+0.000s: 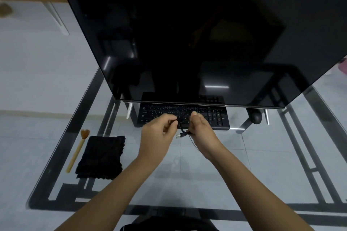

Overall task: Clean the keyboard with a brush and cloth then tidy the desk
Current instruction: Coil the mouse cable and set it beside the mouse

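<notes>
Forearms are stretched forward over the glass desk [244, 165] from the near edge and are brought close together above its middle. The left hand [157, 135] is held knuckles up, and a thin black cable [179, 127] is pinched between its thumb and curled fingertips. The right hand [201, 131] is turned on its edge with the thumb uppermost, and its fingers are curled round the gathered cable, whose metal plug [179, 135] is seen pointing left below the gap between the two hands. A short loop of the cable is held between them.

Well to the left of the hands, a dark folded cloth [102, 157] is laid flat on the glass, and a slim, pale-handled brush [77, 153] is set just beside its left edge, bristles pointing away. Neither is touched.

Just beyond the hands, the black keyboard [212, 116] is placed under the lower edge of a large dark monitor [187, 33]; its near edge is partly covered by the fingers. Whether it is touched cannot be told. A black mouse [255, 117] is seen to its right.
</notes>
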